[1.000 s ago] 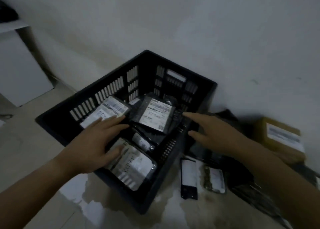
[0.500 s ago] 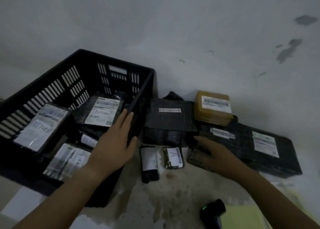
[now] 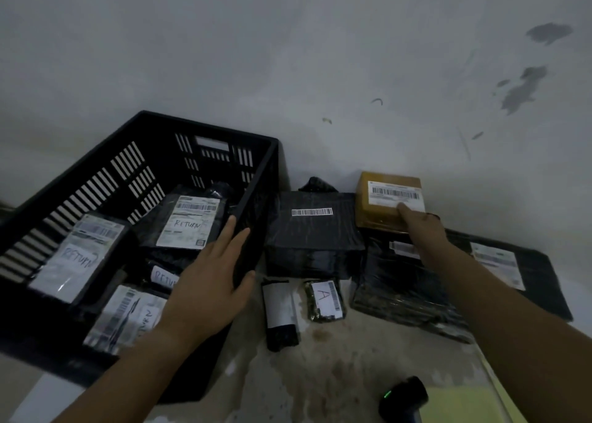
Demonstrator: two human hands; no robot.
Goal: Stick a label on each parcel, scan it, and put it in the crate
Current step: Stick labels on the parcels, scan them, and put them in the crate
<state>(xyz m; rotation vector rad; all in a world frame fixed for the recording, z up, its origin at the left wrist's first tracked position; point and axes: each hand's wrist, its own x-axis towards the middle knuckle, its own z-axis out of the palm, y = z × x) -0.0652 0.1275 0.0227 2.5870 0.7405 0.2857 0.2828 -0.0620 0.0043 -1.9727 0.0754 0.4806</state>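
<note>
A black slatted crate (image 3: 208,128) stands at the left and holds several black parcels with white labels marked RETURN (image 3: 189,220). My left hand (image 3: 208,285) rests flat on the crate's right rim, fingers straight. To the right, by the wall, a brown parcel (image 3: 378,214) with a barcode label sits on top of flat black parcels. My right hand (image 3: 426,233) holds its near right corner, thumb on the label and the other fingers curled. A black box parcel (image 3: 314,240) with a barcode strip lies between crate and brown parcel.
Two small parcels lie on the floor in front of the black box: a black one (image 3: 280,313) and one marked A (image 3: 325,301). Flat black parcels (image 3: 397,288) spread to the right. A scanner (image 3: 403,397) with a green light and a yellow sheet (image 3: 464,406) lie at the bottom right.
My view swung right from the crate to the pile. My left hand left the parcels for the crate's rim. My right hand moved from the flat black parcel up to the brown one.
</note>
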